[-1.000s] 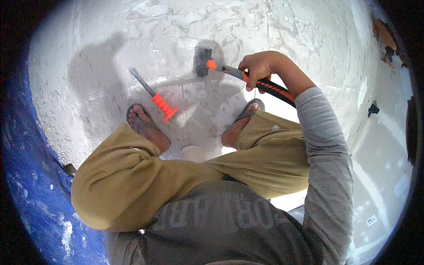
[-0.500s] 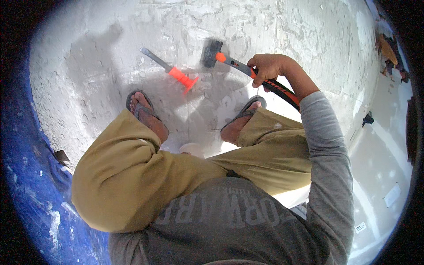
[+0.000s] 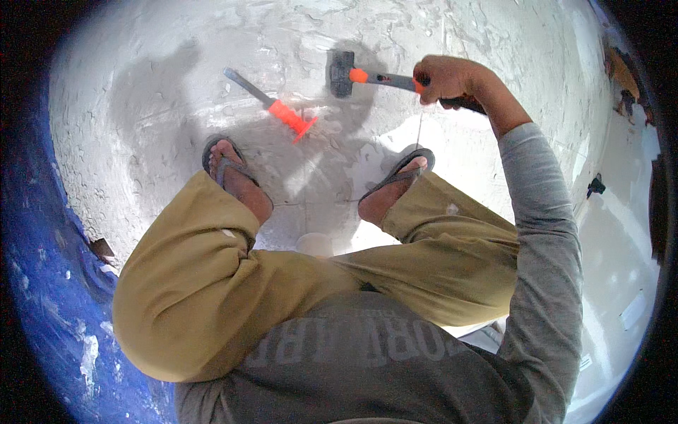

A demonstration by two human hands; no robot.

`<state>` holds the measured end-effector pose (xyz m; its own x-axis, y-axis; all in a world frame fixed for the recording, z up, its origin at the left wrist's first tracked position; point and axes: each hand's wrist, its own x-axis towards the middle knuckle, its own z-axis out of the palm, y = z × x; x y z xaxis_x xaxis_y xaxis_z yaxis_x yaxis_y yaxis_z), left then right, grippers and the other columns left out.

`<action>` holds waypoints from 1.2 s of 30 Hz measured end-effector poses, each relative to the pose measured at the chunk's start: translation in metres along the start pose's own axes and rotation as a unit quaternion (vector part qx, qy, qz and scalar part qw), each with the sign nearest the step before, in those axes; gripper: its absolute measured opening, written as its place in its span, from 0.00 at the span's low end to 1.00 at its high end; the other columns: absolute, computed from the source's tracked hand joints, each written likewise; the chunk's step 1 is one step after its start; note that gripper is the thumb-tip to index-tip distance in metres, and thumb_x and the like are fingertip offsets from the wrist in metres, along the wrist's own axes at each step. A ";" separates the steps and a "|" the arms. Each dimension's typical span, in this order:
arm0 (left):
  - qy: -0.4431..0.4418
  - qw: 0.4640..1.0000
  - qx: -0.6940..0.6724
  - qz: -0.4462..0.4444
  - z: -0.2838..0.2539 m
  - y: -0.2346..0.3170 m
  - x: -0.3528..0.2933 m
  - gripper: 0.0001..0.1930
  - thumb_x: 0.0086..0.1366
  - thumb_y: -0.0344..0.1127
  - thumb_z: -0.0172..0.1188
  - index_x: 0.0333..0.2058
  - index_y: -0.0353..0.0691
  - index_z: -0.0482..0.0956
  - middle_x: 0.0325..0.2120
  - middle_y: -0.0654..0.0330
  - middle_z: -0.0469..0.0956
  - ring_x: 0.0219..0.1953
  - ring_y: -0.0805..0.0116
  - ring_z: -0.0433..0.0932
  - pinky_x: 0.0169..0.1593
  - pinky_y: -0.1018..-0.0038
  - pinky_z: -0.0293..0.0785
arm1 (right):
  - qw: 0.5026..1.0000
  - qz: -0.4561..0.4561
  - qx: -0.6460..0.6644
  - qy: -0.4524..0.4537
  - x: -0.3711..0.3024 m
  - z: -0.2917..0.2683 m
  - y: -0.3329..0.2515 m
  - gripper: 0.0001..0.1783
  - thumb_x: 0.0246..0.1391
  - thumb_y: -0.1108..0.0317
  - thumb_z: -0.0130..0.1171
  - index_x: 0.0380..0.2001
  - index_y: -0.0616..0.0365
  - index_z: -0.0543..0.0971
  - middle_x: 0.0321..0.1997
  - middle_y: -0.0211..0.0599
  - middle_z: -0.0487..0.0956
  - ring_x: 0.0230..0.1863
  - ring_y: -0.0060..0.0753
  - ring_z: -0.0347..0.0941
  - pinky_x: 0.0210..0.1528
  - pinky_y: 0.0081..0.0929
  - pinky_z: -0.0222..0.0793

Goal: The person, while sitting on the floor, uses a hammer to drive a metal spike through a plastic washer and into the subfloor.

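Your R hand (image 3: 452,83) is closed round the hammer (image 3: 388,80), w/ the chisel (image 3: 267,100) off to its left n a bit nearer you, past the hammer head (image 3: 342,74), slanting tip far-left to orange grip (image 3: 287,117) near-right, L hand's out of view tho.

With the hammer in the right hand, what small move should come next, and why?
Probably the left hand should reach for the chisel: it appears to lie loose, held by no visible hand, while the right hand grips the hammer and the left hand is out of view.
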<state>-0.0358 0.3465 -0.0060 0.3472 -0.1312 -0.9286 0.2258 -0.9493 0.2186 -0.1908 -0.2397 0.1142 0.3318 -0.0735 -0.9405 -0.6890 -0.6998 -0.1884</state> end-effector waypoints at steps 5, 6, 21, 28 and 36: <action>0.007 1.000 0.000 0.028 0.002 0.011 0.003 0.16 0.63 0.39 0.56 0.45 0.36 0.73 0.30 0.56 0.78 0.34 0.72 0.75 0.41 0.74 0.70 | 0.998 0.003 -0.021 0.052 -0.007 0.010 -0.003 0.17 0.41 0.73 0.61 0.35 0.71 0.74 0.19 0.41 0.74 0.15 0.29 0.71 0.14 0.28 0.67; 0.008 0.999 0.001 0.040 0.003 0.016 0.003 0.16 0.63 0.39 0.56 0.46 0.36 0.73 0.30 0.56 0.78 0.34 0.72 0.75 0.41 0.74 0.70 | 0.998 0.003 -0.004 0.067 -0.008 0.017 0.000 0.15 0.41 0.73 0.60 0.34 0.70 0.74 0.20 0.41 0.75 0.15 0.29 0.72 0.14 0.29 0.67; -0.082 0.947 -0.068 0.303 -0.016 0.157 -0.097 0.20 0.64 0.39 0.56 0.53 0.37 0.71 0.33 0.56 0.78 0.34 0.72 0.74 0.42 0.76 0.70 | 0.985 0.065 0.096 0.129 -0.065 0.112 -0.021 0.15 0.49 0.67 0.60 0.38 0.66 0.78 0.23 0.39 0.78 0.22 0.34 0.75 0.23 0.35 0.71; -0.362 0.875 -0.151 0.283 -0.001 0.166 -0.145 0.28 0.66 0.46 0.55 0.58 0.32 0.64 0.37 0.50 0.78 0.44 0.63 0.78 0.49 0.69 0.73 | 0.983 0.005 -0.097 0.154 -0.132 0.084 -0.040 0.16 0.43 0.67 0.63 0.36 0.66 0.78 0.27 0.45 0.80 0.26 0.36 0.78 0.25 0.37 0.72; -0.343 0.880 -0.141 0.297 -0.006 0.158 -0.161 0.27 0.70 0.44 0.49 0.58 0.27 0.63 0.37 0.48 0.79 0.41 0.58 0.80 0.48 0.65 0.76 | 0.909 -0.028 -0.120 0.399 -0.137 0.099 -0.069 0.15 0.43 0.60 0.67 0.35 0.54 0.84 0.37 0.41 0.82 0.37 0.43 0.80 0.37 0.38 0.76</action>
<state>-0.0503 0.2197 0.1799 -0.1289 -0.8137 -0.5667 0.4398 -0.5592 0.7028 -0.2522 -0.1108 0.2277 0.7900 -0.4568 -0.4090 -0.5271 -0.8467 -0.0724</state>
